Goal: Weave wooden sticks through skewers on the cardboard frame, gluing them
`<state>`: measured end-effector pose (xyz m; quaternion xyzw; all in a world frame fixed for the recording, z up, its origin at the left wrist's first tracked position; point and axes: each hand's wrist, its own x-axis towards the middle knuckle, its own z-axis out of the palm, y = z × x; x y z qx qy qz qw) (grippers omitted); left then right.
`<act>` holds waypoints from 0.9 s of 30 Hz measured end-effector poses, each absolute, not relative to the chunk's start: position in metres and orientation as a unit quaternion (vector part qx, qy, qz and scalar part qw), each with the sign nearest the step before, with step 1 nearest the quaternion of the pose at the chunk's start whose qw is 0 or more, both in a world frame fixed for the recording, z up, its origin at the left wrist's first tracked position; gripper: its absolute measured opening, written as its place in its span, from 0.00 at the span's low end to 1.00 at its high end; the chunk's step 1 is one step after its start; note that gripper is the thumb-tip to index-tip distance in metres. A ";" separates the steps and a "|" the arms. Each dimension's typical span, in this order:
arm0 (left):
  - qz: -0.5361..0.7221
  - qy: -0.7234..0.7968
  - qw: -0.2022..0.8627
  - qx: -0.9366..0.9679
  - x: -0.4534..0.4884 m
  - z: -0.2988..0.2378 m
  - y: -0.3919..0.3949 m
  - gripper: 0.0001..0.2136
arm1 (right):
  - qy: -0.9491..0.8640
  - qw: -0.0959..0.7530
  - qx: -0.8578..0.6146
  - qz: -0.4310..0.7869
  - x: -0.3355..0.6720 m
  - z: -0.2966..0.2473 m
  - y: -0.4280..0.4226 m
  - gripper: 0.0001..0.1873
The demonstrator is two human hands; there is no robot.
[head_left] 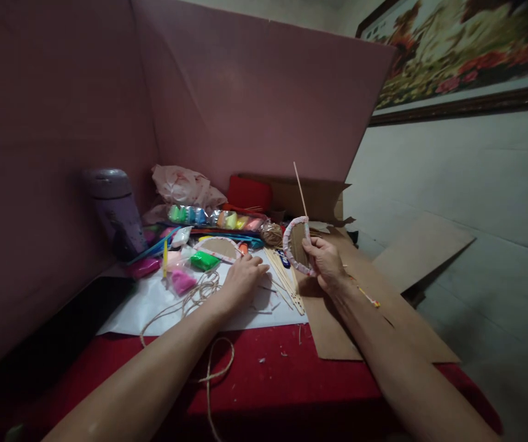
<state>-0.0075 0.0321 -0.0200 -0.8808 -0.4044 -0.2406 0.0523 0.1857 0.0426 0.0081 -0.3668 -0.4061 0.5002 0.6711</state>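
Observation:
My right hand (pixel 323 263) is closed on a cardboard half-disc with a pink and white edge (pixel 295 244), held upright, with a thin wooden stick (pixel 299 187) rising from it. My left hand (pixel 244 277) rests palm down, fingers spread, on the white paper (pixel 153 301) beside several wooden skewers (pixel 285 282). A second half-disc of cardboard (pixel 220 247) lies just beyond the left hand. Loose jute twine (pixel 190 301) curls by my left wrist and trails over the red cloth.
A purple flask (pixel 116 212) stands at the left by the pink board wall. Packets of coloured clay (pixel 213 218), a green clay bag (pixel 204 261), a pink one (pixel 183 282), a twine ball (pixel 272 234), a cardboard box (pixel 314 196) and flat cardboard sheets (pixel 374 307) crowd the table.

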 end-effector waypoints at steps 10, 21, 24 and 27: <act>-0.285 -0.404 0.126 -0.860 -0.010 -0.009 0.030 0.08 | -0.412 0.693 -0.376 0.456 0.185 0.007 0.042 0.17; -0.716 -0.273 -0.494 -0.411 -0.033 0.029 0.026 0.10 | -0.594 0.565 -0.410 0.400 0.160 -0.004 0.024 0.14; -0.686 -0.279 -0.538 -0.403 -0.033 0.031 0.023 0.11 | -0.620 0.526 -0.416 0.408 0.154 -0.008 0.020 0.13; -0.686 -0.299 -0.524 -0.408 -0.029 0.029 0.019 0.15 | -0.643 0.496 -0.427 0.398 0.152 -0.009 0.017 0.11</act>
